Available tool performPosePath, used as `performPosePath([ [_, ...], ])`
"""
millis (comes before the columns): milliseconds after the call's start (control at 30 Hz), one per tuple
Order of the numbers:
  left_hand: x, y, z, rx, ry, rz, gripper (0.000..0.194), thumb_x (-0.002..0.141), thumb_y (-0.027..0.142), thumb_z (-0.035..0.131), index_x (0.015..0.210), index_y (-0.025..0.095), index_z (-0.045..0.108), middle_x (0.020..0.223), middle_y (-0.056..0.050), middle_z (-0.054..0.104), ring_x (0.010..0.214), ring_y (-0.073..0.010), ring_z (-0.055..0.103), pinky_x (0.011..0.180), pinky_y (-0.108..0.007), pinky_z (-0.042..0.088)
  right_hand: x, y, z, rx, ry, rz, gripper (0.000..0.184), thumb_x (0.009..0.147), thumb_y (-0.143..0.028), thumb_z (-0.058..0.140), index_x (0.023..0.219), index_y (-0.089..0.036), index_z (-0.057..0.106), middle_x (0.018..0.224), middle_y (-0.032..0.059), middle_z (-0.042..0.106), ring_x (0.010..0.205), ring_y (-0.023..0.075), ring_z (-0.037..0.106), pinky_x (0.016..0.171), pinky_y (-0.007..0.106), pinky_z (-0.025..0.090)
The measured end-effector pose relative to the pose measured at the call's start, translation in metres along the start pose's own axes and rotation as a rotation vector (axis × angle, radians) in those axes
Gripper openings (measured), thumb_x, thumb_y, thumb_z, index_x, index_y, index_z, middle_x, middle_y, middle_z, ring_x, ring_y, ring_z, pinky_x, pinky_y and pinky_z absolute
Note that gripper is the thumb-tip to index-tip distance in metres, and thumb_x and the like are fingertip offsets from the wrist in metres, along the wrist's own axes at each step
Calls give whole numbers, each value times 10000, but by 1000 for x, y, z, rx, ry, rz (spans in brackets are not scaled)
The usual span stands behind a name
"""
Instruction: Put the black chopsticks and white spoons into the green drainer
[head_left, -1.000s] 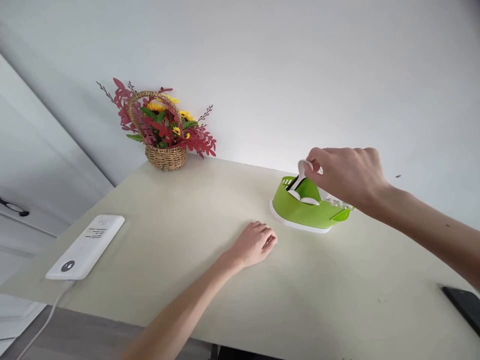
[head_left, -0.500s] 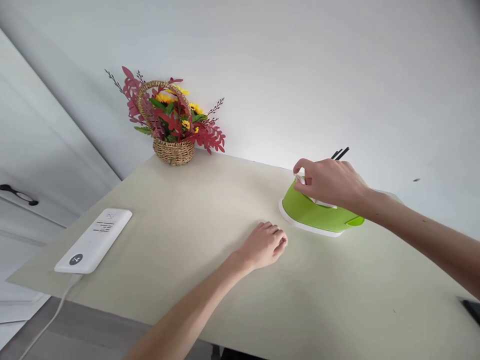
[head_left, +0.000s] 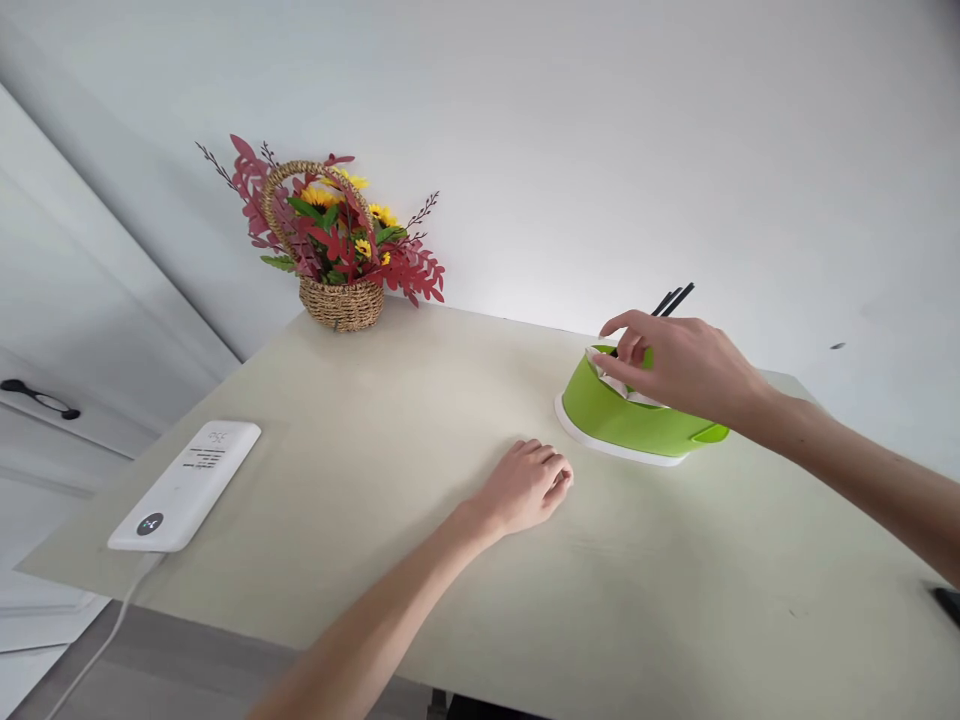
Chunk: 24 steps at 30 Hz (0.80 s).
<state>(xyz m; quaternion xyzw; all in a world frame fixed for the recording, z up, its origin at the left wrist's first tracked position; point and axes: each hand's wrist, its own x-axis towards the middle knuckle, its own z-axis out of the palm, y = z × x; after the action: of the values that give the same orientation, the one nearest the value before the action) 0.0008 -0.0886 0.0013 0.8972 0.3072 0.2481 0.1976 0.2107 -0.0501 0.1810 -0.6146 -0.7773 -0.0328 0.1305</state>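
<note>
A green holder with a white base (head_left: 615,415) stands on the pale table (head_left: 420,420) towards the back right. My right hand (head_left: 679,370) hovers over its rim, fingers pinched on a pair of black chopsticks (head_left: 675,297) whose ends stick up behind the hand. White utensils lie inside the holder, mostly hidden by the hand. My left hand (head_left: 525,485) rests on the table just left of the holder, fingers loosely curled under, holding nothing.
A wicker basket of red and yellow flowers (head_left: 341,255) sits at the back left against the white wall. A white power strip (head_left: 187,485) with its cable lies near the left edge. A dark flat object (head_left: 949,603) shows at the right edge.
My right hand has let go of the white spoon it held over the holder and now pinches the black chopsticks. The left hand has stayed in place.
</note>
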Motion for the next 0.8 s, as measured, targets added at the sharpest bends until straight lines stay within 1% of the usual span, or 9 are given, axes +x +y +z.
performPosePath([
  [67, 0, 0, 0, 1, 0, 2, 155, 1041, 203, 512, 930, 221, 619, 948, -32, 741, 896, -205, 647, 899, -376, 471, -8, 8, 0, 13, 138, -78, 351, 980, -535, 531, 1150, -260, 667, 1003, 61, 763, 940, 274, 710, 836, 411, 519],
  [133, 1, 0, -1, 0, 2, 3, 159, 1043, 208, 511, 926, 222, 617, 943, -31, 739, 889, -203, 645, 903, -378, 470, -16, 18, 2, -28, 257, -134, 358, 994, -488, 508, 1207, -240, 652, 1196, 122, 723, 1155, 332, 662, 1008, 494, 488],
  [200, 2, 0, -3, -1, 4, 3, 166, 1045, 208, 510, 919, 224, 616, 932, -29, 734, 880, -201, 643, 911, -380, 469, -22, 28, 7, -70, 293, -115, 425, 987, -454, 500, 1331, -224, 599, 1415, 170, 617, 1339, 387, 556, 1100, 566, 431],
  [267, 2, 0, -4, -2, 5, 0, 169, 1045, 208, 507, 916, 226, 616, 914, -27, 725, 873, -201, 639, 910, -378, 468, -28, 37, 12, -63, 245, -36, 503, 973, -427, 496, 1428, -215, 519, 1575, 186, 478, 1404, 414, 501, 1103, 594, 433],
  [367, 2, 1, -5, -6, 10, -11, 170, 1044, 207, 507, 913, 229, 614, 884, -25, 706, 862, -202, 628, 895, -370, 467, -37, 46, 17, 42, 193, 130, 534, 945, -415, 511, 1441, -226, 452, 1627, 206, 366, 1233, 393, 620, 932, 539, 543],
  [467, 3, 1, -6, -17, 17, -19, 171, 1047, 212, 507, 911, 232, 609, 843, -17, 679, 842, -198, 610, 889, -360, 466, -46, 48, 15, 111, 222, 280, 458, 909, -434, 559, 1317, -248, 465, 1484, 213, 429, 951, 314, 671, 732, 461, 545],
  [533, 3, 1, -7, -27, 19, -24, 169, 1050, 216, 505, 915, 233, 606, 831, -11, 666, 834, -194, 600, 890, -355, 465, -51, 51, 12, 101, 214, 349, 378, 899, -442, 566, 1212, -254, 466, 1395, 195, 459, 878, 283, 650, 721, 449, 516],
  [633, 4, 2, -9, -37, 15, -33, 177, 1058, 223, 493, 919, 232, 602, 840, -5, 665, 827, -186, 593, 906, -355, 461, -55, 61, 7, 102, 174, 429, 320, 888, -446, 563, 1119, -261, 441, 1360, 180, 455, 838, 255, 630, 732, 445, 482],
  [800, 6, 2, -11, -39, 5, -36, 188, 1069, 234, 478, 924, 229, 598, 842, -5, 658, 836, -184, 587, 919, -354, 457, -60, 99, 0, 79, 163, 469, 292, 886, -450, 557, 1101, -284, 452, 1340, 173, 471, 875, 268, 603, 762, 472, 449],
])
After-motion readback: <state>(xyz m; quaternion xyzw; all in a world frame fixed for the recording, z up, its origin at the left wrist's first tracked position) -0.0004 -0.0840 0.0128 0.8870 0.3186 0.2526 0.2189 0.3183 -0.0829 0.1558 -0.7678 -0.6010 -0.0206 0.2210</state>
